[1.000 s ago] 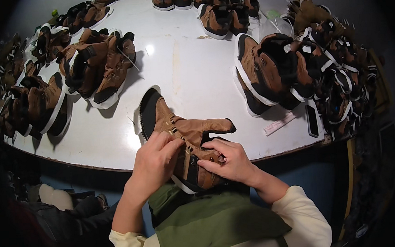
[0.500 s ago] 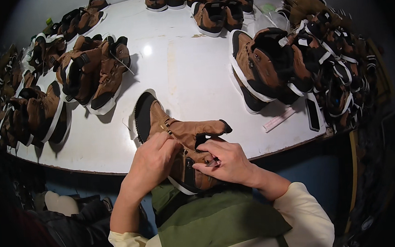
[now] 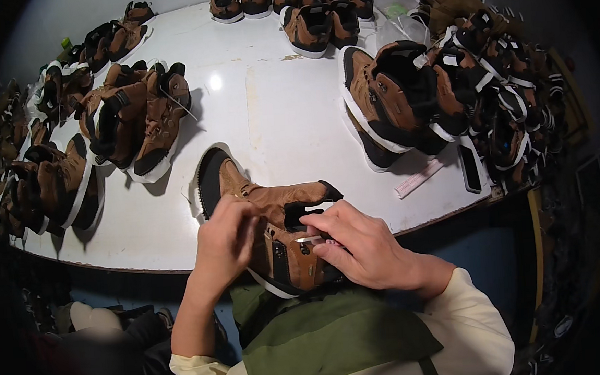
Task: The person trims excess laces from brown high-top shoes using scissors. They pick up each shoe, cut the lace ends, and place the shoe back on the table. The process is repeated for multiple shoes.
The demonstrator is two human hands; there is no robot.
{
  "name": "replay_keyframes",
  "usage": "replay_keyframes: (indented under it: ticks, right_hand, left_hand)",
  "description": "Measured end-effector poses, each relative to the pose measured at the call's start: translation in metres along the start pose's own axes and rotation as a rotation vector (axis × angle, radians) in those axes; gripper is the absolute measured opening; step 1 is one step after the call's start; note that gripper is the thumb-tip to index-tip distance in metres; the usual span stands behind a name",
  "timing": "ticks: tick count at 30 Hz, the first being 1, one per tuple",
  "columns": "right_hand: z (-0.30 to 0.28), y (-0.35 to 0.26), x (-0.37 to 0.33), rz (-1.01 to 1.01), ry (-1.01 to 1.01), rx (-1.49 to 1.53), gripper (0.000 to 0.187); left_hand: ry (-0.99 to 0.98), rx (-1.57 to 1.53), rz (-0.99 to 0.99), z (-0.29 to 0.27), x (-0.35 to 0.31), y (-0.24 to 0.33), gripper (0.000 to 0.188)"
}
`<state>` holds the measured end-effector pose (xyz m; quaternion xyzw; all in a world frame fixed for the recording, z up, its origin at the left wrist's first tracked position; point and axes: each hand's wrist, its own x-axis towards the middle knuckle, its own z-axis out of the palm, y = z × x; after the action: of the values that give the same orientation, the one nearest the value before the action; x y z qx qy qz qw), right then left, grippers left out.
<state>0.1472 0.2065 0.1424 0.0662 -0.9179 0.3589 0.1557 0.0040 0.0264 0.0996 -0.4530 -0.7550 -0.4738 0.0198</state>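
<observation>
A brown high-top shoe (image 3: 303, 264) with a black toe cap and pale sole lies tilted over the table's near edge, its toe on the table and its heel toward my lap. My left hand (image 3: 222, 237) is at the shoe's lacing area, fingers pinched together; whatever is between them is too small to make out. In my right hand (image 3: 362, 245), beside the shoe's opening, is a small tool with a thin metal tip (image 3: 308, 240). Its tip points left, over the shoe's side. Most of the tool is hidden by the fingers.
Similar brown shoes (image 3: 155, 124) stand at the left, with another group (image 3: 394, 99) at the right and a row (image 3: 311, 29) at the back. Near the right edge of the white table (image 3: 275, 113) lie a phone (image 3: 470, 169) and a pale pink strip (image 3: 420, 179). Piled shoes (image 3: 511, 99) border them.
My left hand has lifted slightly off the lacing. The right hand has shifted a little right and turned, bringing the tool's metal tip into sight. The view has moved slightly.
</observation>
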Motion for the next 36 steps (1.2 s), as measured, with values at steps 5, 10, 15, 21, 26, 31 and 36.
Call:
replay_keyframes:
  ticks: [5, 10, 15, 21, 26, 31, 36]
  right_hand:
    - [0.012, -0.001, 0.002, 0.020, 0.000, 0.007, 0.031]
    - [0.029, 0.019, 0.001, 0.045, 0.009, 0.022, 0.031]
    - [0.034, 0.019, 0.004, 0.130, -0.045, 0.178, 0.023]
    - [0.037, 0.032, 0.004, 0.363, 0.000, 0.375, 0.024]
    - [0.033, 0.043, 0.011, 0.420, 0.097, 0.600, 0.023]
    - [0.031, 0.048, 0.016, 0.426, 0.160, 0.704, 0.025]
    - [0.026, 0.046, 0.022, 0.384, 0.219, 0.719, 0.027]
  left_hand:
    - [0.197, -0.365, -0.200, -0.008, -0.022, -0.005, 0.006]
    - [0.337, -0.533, -0.254, -0.031, -0.091, -0.002, 0.004]
    - [-0.107, -0.107, -0.449, -0.040, -0.172, -0.032, 0.008]
    - [-0.228, -0.036, -0.426, -0.003, -0.169, -0.020, 0.036]
    - [0.102, -0.624, -0.594, 0.028, -0.128, -0.012, 0.049]
    - [0.112, -0.803, -0.621, 0.038, -0.093, 0.002, 0.062]
    - [0.135, -0.826, -0.596, 0.032, -0.079, 0.007, 0.064]
